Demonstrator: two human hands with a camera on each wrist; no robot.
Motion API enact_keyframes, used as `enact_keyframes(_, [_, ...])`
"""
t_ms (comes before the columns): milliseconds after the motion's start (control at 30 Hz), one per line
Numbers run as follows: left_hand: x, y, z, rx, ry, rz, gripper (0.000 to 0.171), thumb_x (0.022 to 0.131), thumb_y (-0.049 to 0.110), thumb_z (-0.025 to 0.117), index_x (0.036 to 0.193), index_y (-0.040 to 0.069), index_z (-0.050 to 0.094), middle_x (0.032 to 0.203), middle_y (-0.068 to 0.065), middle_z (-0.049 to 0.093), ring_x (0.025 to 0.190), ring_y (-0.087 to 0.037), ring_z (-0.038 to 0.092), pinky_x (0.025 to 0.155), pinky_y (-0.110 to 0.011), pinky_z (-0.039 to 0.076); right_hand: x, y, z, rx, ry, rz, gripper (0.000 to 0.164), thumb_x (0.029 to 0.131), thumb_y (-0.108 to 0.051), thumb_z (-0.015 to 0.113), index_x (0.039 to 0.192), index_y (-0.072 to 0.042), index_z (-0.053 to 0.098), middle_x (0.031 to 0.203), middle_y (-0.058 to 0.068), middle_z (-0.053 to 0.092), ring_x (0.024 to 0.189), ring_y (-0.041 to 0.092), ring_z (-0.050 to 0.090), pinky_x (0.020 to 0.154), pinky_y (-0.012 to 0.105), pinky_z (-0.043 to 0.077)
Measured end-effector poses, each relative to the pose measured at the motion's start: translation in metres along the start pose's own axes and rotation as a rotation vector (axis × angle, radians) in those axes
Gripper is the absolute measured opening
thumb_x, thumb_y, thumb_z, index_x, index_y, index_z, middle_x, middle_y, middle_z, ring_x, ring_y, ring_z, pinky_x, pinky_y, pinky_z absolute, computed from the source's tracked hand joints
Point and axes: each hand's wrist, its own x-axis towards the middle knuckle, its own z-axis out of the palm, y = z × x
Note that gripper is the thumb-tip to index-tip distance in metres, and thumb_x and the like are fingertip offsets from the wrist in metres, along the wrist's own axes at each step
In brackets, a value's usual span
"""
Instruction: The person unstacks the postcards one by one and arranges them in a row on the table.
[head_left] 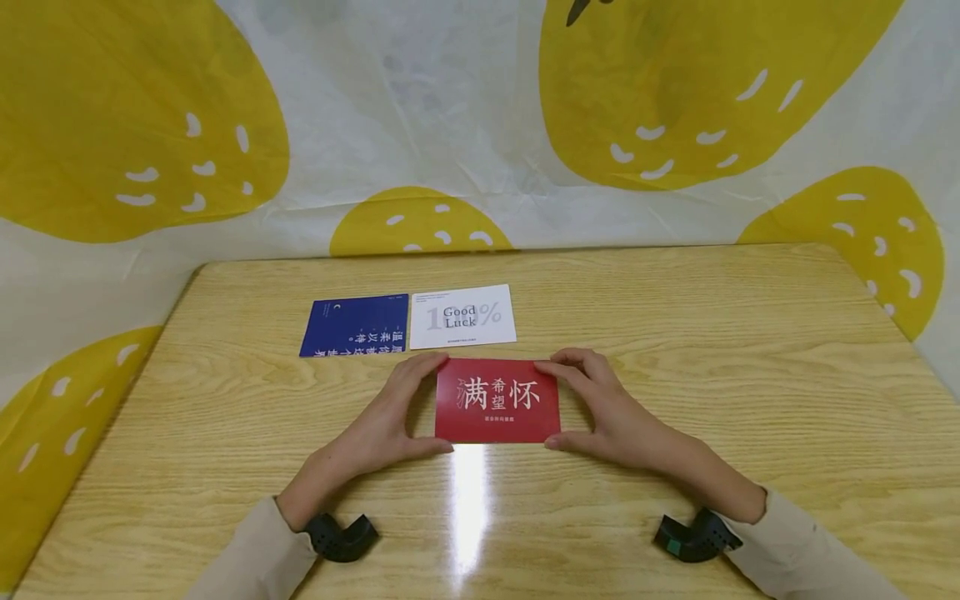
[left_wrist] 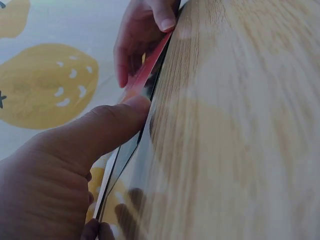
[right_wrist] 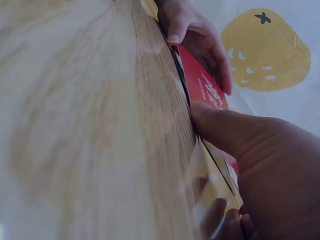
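A red card with white Chinese characters is held between both hands, just above or on the table; the gap cannot be told. My left hand grips its left side, thumb at the lower corner and fingers at the upper one. On the right side my right hand pinches the matching corners. Behind the red card lie a white "Good Luck" card and a dark blue card, side by side. Each wrist view shows a thumb at the red card's near edge, with the other hand beyond.
The wooden table has a glossy surface with a bright reflection near the front. A white cloth with yellow fruit shapes hangs behind it. Black wrist-worn mounts sit by both sleeves.
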Motion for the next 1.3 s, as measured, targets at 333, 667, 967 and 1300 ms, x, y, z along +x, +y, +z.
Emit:
enact_keyframes(333, [0.000,0.001,0.000,-0.006,0.006,0.034,0.104,0.067,0.035,0.088,0.150,0.012,0.029,0.152,-0.009,0.029,0.139,-0.023,0.024,0.108,-0.050,0.030,-0.001,-0.003,0.000,-0.039,-0.012,-0.023,0.104,0.063,-0.059,0.081,0.146,-0.016,0.036,0.140,0.005,0.034,0.128,0.025,0.028,0.098,0.049,0.036])
enact_keyframes(667, [0.002,0.005,0.000,-0.098,0.030,-0.003,0.098,0.071,0.033,0.086,0.150,0.017,0.031,0.152,-0.006,0.030,0.139,-0.020,0.025,0.110,-0.048,0.027,0.000,-0.003,0.002,-0.030,-0.032,-0.030,0.100,0.070,-0.056,0.079,0.148,-0.014,0.033,0.142,0.007,0.033,0.128,0.024,0.029,0.098,0.047,0.039])
enact_keyframes(967, [0.000,0.010,0.001,-0.146,-0.020,-0.063,0.114,0.064,0.039,0.089,0.152,0.014,0.022,0.152,-0.001,0.027,0.138,-0.019,0.025,0.110,-0.047,0.027,0.000,-0.003,0.004,-0.018,-0.015,-0.083,0.096,0.073,-0.046,0.081,0.149,-0.013,0.032,0.143,0.007,0.033,0.129,0.023,0.031,0.099,0.046,0.041])
enact_keyframes(1300, [0.005,0.011,0.002,-0.068,-0.008,-0.022,0.119,0.060,0.042,0.090,0.151,0.011,0.021,0.150,-0.002,0.028,0.137,-0.018,0.025,0.107,-0.048,0.032,0.001,-0.003,-0.001,-0.033,0.028,-0.160,0.093,0.074,-0.033,0.083,0.148,-0.011,0.032,0.144,0.006,0.032,0.129,0.022,0.030,0.097,0.043,0.043])
